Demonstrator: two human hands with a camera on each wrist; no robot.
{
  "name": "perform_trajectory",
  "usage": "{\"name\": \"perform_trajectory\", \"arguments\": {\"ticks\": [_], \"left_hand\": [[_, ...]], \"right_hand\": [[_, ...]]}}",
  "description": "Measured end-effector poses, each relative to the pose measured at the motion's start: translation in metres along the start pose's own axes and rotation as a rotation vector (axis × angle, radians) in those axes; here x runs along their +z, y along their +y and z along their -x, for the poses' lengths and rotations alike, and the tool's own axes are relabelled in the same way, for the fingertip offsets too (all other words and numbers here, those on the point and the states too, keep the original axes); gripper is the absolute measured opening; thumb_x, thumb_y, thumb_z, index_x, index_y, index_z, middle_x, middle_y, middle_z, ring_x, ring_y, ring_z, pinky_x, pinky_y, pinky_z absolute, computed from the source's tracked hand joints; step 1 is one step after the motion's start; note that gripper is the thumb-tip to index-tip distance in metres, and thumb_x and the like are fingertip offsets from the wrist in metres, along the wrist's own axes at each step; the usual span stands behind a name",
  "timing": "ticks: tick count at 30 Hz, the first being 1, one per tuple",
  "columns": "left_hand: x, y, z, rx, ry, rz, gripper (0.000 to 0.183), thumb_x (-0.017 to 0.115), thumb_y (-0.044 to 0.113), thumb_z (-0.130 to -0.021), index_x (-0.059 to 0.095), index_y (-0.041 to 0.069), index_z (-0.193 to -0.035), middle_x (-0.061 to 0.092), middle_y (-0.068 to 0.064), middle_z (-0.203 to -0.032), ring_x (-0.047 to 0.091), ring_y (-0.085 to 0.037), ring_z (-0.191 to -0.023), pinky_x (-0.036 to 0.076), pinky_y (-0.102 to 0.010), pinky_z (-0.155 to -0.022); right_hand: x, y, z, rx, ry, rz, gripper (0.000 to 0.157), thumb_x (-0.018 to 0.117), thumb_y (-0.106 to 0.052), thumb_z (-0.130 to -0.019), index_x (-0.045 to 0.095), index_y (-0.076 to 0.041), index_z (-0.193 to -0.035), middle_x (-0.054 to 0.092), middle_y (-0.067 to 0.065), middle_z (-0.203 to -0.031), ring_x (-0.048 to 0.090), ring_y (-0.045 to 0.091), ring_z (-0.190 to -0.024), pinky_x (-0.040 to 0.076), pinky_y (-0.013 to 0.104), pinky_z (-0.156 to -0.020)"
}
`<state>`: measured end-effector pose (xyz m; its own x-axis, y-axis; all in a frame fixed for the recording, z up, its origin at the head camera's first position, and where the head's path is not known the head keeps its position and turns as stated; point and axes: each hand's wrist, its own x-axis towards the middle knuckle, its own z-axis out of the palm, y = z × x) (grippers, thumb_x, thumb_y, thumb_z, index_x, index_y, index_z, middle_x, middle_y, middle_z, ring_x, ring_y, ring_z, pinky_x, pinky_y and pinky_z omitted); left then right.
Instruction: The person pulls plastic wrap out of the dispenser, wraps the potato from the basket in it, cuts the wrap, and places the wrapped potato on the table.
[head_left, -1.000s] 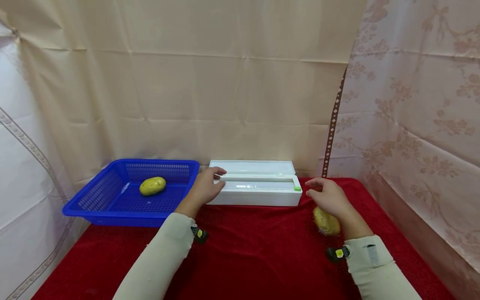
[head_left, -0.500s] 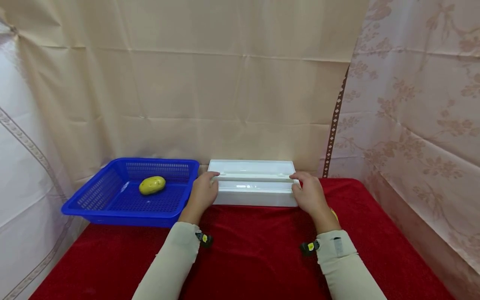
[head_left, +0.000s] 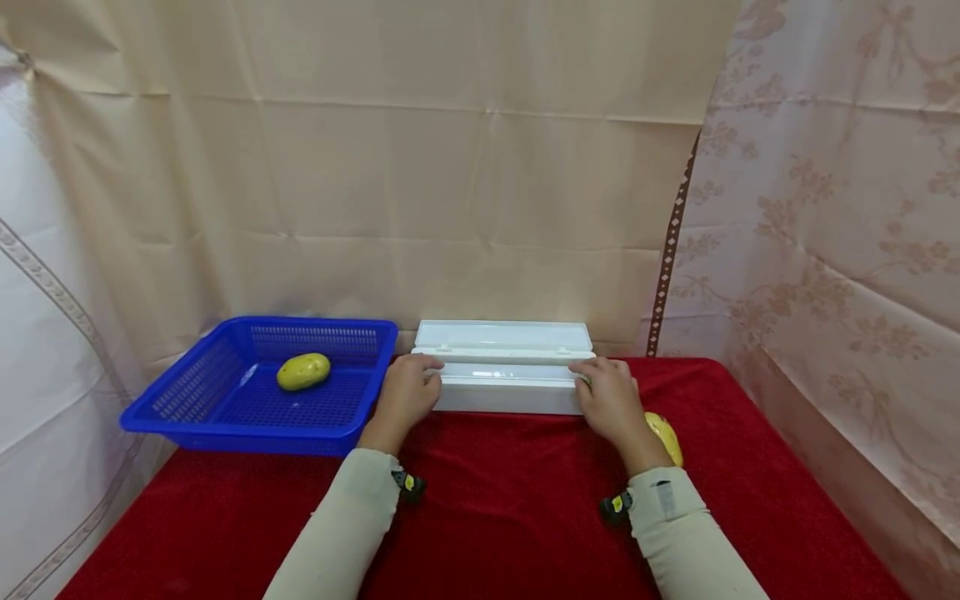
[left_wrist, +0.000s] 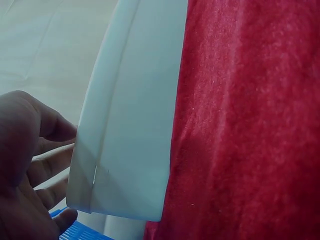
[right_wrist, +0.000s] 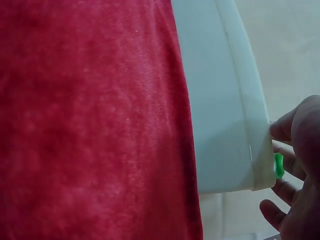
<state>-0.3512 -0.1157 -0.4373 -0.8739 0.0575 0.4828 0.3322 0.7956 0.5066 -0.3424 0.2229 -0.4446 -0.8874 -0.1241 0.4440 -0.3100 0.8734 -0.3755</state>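
Note:
A long white cling film dispenser (head_left: 510, 398), its lid (head_left: 502, 335) tipped back, lies across the back of the table. At its left end, my left hand (head_left: 406, 390) grips the box, thumb at the front top edge and bent fingers over the top. My right hand (head_left: 610, 400) grips the right end the same way, its fingers beside a green slider (right_wrist: 278, 166) in the right wrist view. Just right of that wrist lies a yellow potato (head_left: 666, 437), partly hidden by the arm. Another potato (head_left: 303, 372) sits in a blue plastic basket (head_left: 247, 442).
The basket stands left of the dispenser, close to my left hand. Red cloth (head_left: 510, 517) covers the table. A beige curtain (head_left: 450, 192) hangs close behind, and a patterned curtain (head_left: 840, 250) borders the right side.
Both hands have come in to the dispenser's ends, the right one moving left from above the loose potato. Since half a second ago, their fingers have drawn slightly toward me along the top.

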Motion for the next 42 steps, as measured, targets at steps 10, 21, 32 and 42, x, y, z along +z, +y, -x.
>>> {"name": "perform_trajectory", "arguments": {"ticks": [10, 21, 32, 42], "left_hand": [[0.002, -0.002, -0.001, 0.000, 0.049, 0.012, 0.024, 0.066, 0.003, -0.087, 0.081, 0.005, -0.106, 0.077, -0.016, -0.109, 0.069, -0.034, -0.113, 0.051, -0.047, -0.102], [0.003, 0.001, -0.001, 0.027, 0.089, 0.009, 0.013, 0.070, 0.003, -0.090, 0.081, 0.007, -0.095, 0.078, -0.015, -0.103, 0.068, -0.037, -0.110, 0.050, -0.048, -0.100], [0.007, 0.000, 0.001, -0.011, 0.201, 0.057, 0.010, 0.064, 0.005, -0.095, 0.073, 0.006, -0.098, 0.076, -0.016, -0.092, 0.068, -0.040, -0.097, 0.051, -0.052, -0.087], [0.009, 0.004, 0.001, -0.042, 0.192, 0.129, 0.013, 0.063, 0.005, -0.098, 0.075, 0.007, -0.102, 0.079, -0.007, -0.093, 0.074, -0.025, -0.090, 0.058, -0.044, -0.080]], "right_hand": [[0.007, -0.004, 0.002, 0.008, 0.051, -0.009, 0.021, 0.062, -0.015, -0.096, 0.080, -0.016, -0.106, 0.069, 0.011, -0.116, 0.052, 0.041, -0.117, 0.043, 0.060, -0.090], [0.007, -0.006, 0.000, 0.074, 0.068, -0.054, 0.018, 0.061, -0.014, -0.096, 0.079, -0.014, -0.100, 0.069, 0.013, -0.110, 0.052, 0.042, -0.113, 0.040, 0.059, -0.095], [0.010, -0.008, 0.001, 0.083, 0.145, -0.021, 0.013, 0.064, -0.016, -0.099, 0.076, -0.016, -0.102, 0.072, 0.012, -0.114, 0.054, 0.041, -0.108, 0.041, 0.057, -0.090], [0.008, -0.011, 0.001, 0.071, 0.170, -0.013, 0.014, 0.060, -0.017, -0.102, 0.073, -0.015, -0.106, 0.074, 0.012, -0.111, 0.064, 0.037, -0.102, 0.040, 0.054, -0.086]]}}
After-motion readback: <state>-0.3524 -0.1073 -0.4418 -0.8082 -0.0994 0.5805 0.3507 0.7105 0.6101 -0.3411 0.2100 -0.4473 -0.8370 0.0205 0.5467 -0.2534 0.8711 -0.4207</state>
